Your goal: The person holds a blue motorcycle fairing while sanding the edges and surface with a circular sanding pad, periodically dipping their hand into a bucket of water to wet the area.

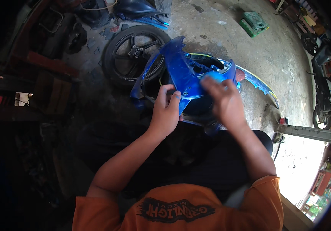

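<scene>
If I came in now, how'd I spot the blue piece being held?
Find the big black wheel on the floor. Overlapping its right edge in view is the blue panel. Gripped at its lower end by the left hand, it has a jagged upper tip, unlike the round wheel.

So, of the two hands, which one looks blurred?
The right hand, over the right part of the blue panel; the left hand looks sharper, its thumb against the panel.

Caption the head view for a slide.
Left hand gripping a blue body panel, right hand blurred over it, with a black wheel lying beyond on the stained floor.
</scene>
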Available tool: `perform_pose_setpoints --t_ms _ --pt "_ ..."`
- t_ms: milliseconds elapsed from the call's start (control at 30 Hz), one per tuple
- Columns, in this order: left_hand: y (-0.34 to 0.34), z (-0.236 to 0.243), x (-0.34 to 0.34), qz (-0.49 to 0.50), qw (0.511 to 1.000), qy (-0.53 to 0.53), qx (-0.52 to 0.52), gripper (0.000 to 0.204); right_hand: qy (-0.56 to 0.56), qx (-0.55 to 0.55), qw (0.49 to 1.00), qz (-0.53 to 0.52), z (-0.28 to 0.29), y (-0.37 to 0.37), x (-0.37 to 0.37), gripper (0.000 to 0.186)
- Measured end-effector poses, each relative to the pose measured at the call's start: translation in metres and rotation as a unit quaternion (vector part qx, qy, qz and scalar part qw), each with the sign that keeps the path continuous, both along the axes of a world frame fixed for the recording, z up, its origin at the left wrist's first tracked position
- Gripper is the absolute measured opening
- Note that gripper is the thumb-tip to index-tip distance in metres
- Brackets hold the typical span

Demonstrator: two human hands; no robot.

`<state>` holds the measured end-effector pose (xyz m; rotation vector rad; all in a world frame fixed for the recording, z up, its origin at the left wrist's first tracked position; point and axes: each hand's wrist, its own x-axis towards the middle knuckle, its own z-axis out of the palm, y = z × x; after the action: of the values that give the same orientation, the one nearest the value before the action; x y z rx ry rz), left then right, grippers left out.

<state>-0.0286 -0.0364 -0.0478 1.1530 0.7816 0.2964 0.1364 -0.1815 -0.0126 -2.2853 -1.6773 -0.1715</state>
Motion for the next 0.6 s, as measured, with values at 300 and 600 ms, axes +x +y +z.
perform_pose_setpoints --t_ms 300,600 --pt "0.004 0.000 0.007 0.005 0.999 -0.041 0.004 0.025 -0.013 0.043 0.998 -0.040 -0.011 0.003 0.014 0.044" --pt "0.005 0.008 0.002 0.002 0.999 -0.028 -0.021 0.025 0.012 0.090 0.995 -0.032 -0.009 0.005 0.009 0.042"
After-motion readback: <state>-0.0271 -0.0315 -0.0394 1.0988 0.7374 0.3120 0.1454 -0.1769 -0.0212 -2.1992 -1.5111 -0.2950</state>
